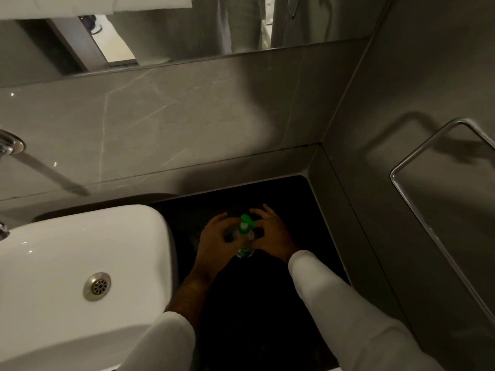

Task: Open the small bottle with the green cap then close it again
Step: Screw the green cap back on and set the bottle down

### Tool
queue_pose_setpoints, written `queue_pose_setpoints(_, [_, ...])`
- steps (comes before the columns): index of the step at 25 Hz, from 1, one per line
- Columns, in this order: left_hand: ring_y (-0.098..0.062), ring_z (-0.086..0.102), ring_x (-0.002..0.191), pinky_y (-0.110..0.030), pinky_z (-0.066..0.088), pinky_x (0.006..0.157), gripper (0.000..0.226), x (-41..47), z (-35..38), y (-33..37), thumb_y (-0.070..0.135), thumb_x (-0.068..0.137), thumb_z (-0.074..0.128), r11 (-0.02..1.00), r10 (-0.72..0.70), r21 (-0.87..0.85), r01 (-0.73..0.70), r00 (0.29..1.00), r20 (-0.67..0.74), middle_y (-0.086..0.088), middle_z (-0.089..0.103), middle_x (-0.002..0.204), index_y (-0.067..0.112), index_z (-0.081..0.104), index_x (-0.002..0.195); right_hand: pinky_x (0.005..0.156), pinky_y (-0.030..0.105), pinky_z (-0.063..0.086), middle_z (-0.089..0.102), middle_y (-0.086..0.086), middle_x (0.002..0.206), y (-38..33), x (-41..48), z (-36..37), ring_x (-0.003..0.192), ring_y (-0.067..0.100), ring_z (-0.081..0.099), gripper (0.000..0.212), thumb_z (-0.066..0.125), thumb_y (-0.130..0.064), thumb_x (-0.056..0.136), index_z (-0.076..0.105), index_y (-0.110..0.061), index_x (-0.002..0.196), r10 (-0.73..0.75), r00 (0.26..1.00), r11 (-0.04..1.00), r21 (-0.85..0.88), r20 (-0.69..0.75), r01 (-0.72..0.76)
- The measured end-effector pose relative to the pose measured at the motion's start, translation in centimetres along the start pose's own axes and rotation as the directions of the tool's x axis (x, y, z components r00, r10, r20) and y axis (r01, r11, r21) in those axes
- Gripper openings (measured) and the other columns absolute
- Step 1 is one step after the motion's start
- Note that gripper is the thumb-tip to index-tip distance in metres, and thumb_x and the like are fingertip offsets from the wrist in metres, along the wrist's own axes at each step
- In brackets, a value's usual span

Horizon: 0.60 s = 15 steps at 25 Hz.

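A small clear bottle (244, 250) with a green pump cap (246, 224) stands upright on the black counter (267, 303). My left hand (214, 242) wraps around the bottle's left side. My right hand (270, 234) is on its right side, thumb and fingers curled near the green cap. The cap sits on the bottle's neck. The lower part of the bottle shows between my two wrists.
A white basin (80, 263) with a metal drain (97, 286) lies to the left, touching the counter's edge. A chrome tap (8, 145) sticks out of the grey tiled wall. A metal towel rail (428, 178) hangs on the right wall. A mirror (160, 36) runs above.
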<state>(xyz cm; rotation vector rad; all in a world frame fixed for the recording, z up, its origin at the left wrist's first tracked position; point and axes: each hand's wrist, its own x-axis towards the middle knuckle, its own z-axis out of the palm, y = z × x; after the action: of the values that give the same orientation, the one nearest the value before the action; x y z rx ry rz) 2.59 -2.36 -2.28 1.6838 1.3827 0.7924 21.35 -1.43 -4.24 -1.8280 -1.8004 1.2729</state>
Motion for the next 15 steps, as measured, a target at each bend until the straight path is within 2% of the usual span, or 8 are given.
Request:
queue_pose_setpoints(3, [-0.018,0.053,0.131,-0.034,0.047,0.103,0.033,0.8,0.3,-0.3,0.025,0.080,0.080,0.999,-0.044,0.007,0.043,0.997,0.056,0.023,0.060,0.119,0.034,0.075,0.112,0.126,0.052,0.023,0.041,-0.006,0.162,-0.5,-0.1,0.4,0.160,0.025,0.012,0.056,0.086,-0.036,0.073,0.074,-0.014,0.123,0.006,1.000,1.000,-0.028,0.004,-0.005])
queue_pose_setpoints(5, [-0.013,0.046,0.139,-0.035,0.044,0.109,0.048,1.1,-0.2,-0.5,0.008,0.091,0.070,0.968,-0.077,-0.213,0.132,0.966,0.246,0.009,0.058,0.136,0.035,0.061,0.129,0.127,0.051,0.024,0.040,-0.007,0.162,-0.3,-0.2,0.2,0.160,0.023,0.011,0.063,0.087,-0.037,0.071,0.071,-0.015,0.128,0.016,1.000,1.000,-0.002,-0.001,-0.016])
queue_pose_setpoints(7, [-0.009,0.052,0.134,-0.026,0.047,0.106,0.059,1.1,-0.6,-0.8,-0.001,0.093,0.064,0.924,-0.077,-0.344,0.167,0.962,0.261,0.005,0.057,0.141,0.033,0.050,0.139,0.127,0.051,0.022,0.040,-0.007,0.162,-0.3,-0.3,-0.1,0.160,0.024,0.011,0.061,0.087,-0.038,0.070,0.073,-0.016,0.125,0.016,1.000,1.000,0.003,-0.002,-0.016])
queue_pose_setpoints(8, [-0.005,0.058,0.127,-0.019,0.049,0.100,0.058,1.0,-0.7,-0.9,0.005,0.091,0.069,0.942,-0.081,-0.304,0.142,0.975,0.206,0.013,0.060,0.135,0.040,0.052,0.134,0.127,0.052,0.021,0.040,-0.007,0.162,-0.4,-0.2,-0.1,0.160,0.024,0.011,0.057,0.087,-0.037,0.071,0.075,-0.016,0.122,0.008,1.000,1.000,-0.003,0.001,-0.008])
queue_pose_setpoints(10, [0.006,0.066,0.103,-0.005,0.049,0.081,0.041,0.9,-0.4,-0.7,0.033,0.079,0.083,0.996,-0.065,-0.062,0.072,0.993,0.103,0.026,0.068,0.108,0.052,0.062,0.108,0.127,0.053,0.020,0.041,-0.005,0.162,-0.7,0.0,0.0,0.160,0.026,0.011,0.050,0.086,-0.034,0.073,0.077,-0.015,0.119,-0.013,1.000,0.999,-0.031,0.010,0.014])
queue_pose_setpoints(12, [0.005,0.067,0.096,-0.001,0.044,0.074,0.033,0.9,0.1,-0.8,0.039,0.075,0.084,0.995,-0.068,0.073,0.064,0.996,0.057,0.030,0.066,0.102,0.049,0.067,0.102,0.127,0.053,0.020,0.042,-0.005,0.162,-0.7,0.2,0.1,0.159,0.027,0.012,0.049,0.085,-0.034,0.074,0.077,-0.015,0.119,-0.030,0.999,0.998,-0.054,0.015,0.031])
queue_pose_setpoints(13, [-0.001,0.066,0.105,-0.004,0.044,0.083,0.038,0.9,0.2,-1.3,0.031,0.079,0.083,0.995,-0.082,0.052,0.079,0.995,0.058,0.026,0.064,0.111,0.041,0.068,0.112,0.127,0.053,0.021,0.042,-0.005,0.161,-0.6,0.3,0.2,0.159,0.027,0.013,0.050,0.086,-0.035,0.073,0.077,-0.016,0.119,-0.026,1.000,0.999,-0.044,0.011,0.027])
queue_pose_setpoints(15, [-0.019,0.061,0.124,-0.024,0.049,0.100,0.051,0.7,0.2,-1.9,0.009,0.088,0.074,0.965,-0.140,-0.197,0.170,0.978,0.157,0.005,0.062,0.133,0.024,0.058,0.134,0.126,0.053,0.023,0.043,-0.006,0.161,-0.2,0.4,0.1,0.159,0.027,0.014,0.053,0.087,-0.038,0.071,0.077,-0.017,0.118,-0.018,1.000,1.000,-0.025,0.000,0.018])
